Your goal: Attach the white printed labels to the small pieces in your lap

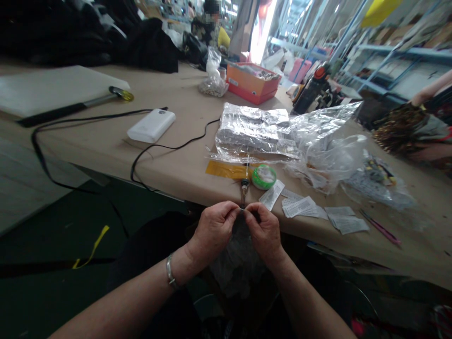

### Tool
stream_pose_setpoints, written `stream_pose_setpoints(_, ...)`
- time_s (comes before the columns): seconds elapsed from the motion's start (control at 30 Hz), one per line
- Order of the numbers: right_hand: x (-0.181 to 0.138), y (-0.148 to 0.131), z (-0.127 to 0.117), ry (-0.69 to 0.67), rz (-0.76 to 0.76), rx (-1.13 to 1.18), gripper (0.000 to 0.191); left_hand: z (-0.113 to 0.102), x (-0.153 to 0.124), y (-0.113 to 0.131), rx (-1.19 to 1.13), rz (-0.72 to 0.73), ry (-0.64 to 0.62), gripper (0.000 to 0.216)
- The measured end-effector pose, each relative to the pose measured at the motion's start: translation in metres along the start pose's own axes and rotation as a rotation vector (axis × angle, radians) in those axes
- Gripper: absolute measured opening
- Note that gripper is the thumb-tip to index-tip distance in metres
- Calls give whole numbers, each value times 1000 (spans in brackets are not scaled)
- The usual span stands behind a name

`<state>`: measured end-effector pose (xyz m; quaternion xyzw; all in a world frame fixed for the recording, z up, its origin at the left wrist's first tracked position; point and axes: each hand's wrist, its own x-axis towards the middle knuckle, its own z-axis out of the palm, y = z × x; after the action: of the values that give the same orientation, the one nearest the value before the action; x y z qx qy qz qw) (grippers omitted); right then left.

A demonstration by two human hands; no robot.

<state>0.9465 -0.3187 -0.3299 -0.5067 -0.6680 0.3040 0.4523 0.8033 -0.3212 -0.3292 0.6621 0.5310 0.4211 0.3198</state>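
My left hand (218, 225) and my right hand (264, 228) meet at the table's front edge, thumb and fingertips pinched. Between them is a small, thin pale piece, too tiny to name. Just beyond the fingertips, a slim pen-like tool (244, 186) with a dark collar points toward me over the edge, its far end by the clear plastic. Right of it stands a round green-rimmed tub (264, 177) with pale contents. Printed paper slips (299, 206) lie to the right of my right hand. A clear plastic bag (238, 263) seems to hang below my hands.
Plastic-wrapped silvery packs (252, 129) lie behind the tub, with crumpled plastic bags (328, 160) beside them. Pink tweezers (381, 228) rest at right. A white power bank (151, 125), black cable (176, 147), hammer-like tool (88, 102) and orange box (252, 84) occupy the table. A person sits far back.
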Motion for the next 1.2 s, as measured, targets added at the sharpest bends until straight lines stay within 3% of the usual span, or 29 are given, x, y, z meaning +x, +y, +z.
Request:
stream_pose_setpoints(0.2,-1,2,0,4,26,19,11,-2,-2,5,13,-27,-12,20)
stream_pose_setpoints(0.33,-14,-4,-9,-90,29,18,11,-6,-13,9,-34,-51,-57,20)
stream_pose_setpoints(0.47,-17,-16,-33,-144,-127,-116,10,-9,-30,-2,-76,-90,-116,21)
stream_pose_setpoints(0.63,32,-24,-62,28,-450,-558,17,-6,-37,-33,-22,-86,-155,25)
stream_pose_setpoints(0.73,63,-22,-65,-8,-443,-830,27,-6,-37,-41,-1,-97,-141,26)
stream_pose_setpoints(0.83,72,-16,-65,-89,-441,-865,23,-7,-40,-39,5,-93,-125,24)
stream_pose_setpoints(0.97,55,-8,-76,88,-466,-606,9,-2,-46,-35,-36,-163,-176,22)
stream_pose_setpoints(1.03,39,0,-82,127,-465,-554,13,3,-48,-34,-88,-181,-209,23)
stream_pose_setpoints(1.1,24,9,-83,72,-481,-635,10,11,-51,-33,-130,-184,-228,23)
stream_pose_setpoints(1.2,7,21,-76,-17,-493,-805,31,21,-54,-28,-193,-245,-266,22)
